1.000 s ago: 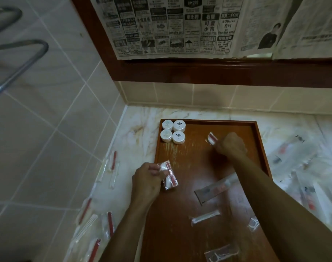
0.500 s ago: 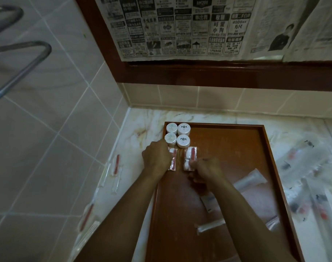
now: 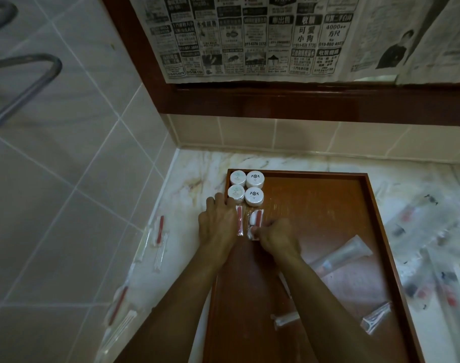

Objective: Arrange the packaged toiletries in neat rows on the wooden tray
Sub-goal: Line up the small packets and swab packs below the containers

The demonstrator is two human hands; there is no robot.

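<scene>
Overhead, newspaper (image 3: 250,38) reads "4000++"; right hand (image 3: 276,238) fingers pinch a sachet (image 3: 255,221), left hand (image 3: 218,224) flat.

2 packets (image 3: 255,223) lie before 4 tubs (image 3: 246,189) on tray (image 3: 328,205).

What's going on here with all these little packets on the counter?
A person is laying out packaged toiletries on a wooden tray. Four round white containers already sit in a square at its far left corner. Just below them, the left hand rests beside one red-and-white packet, while the right hand pinches a second packet next to it. More packets lie loose on the tray and the marble counter.
</scene>
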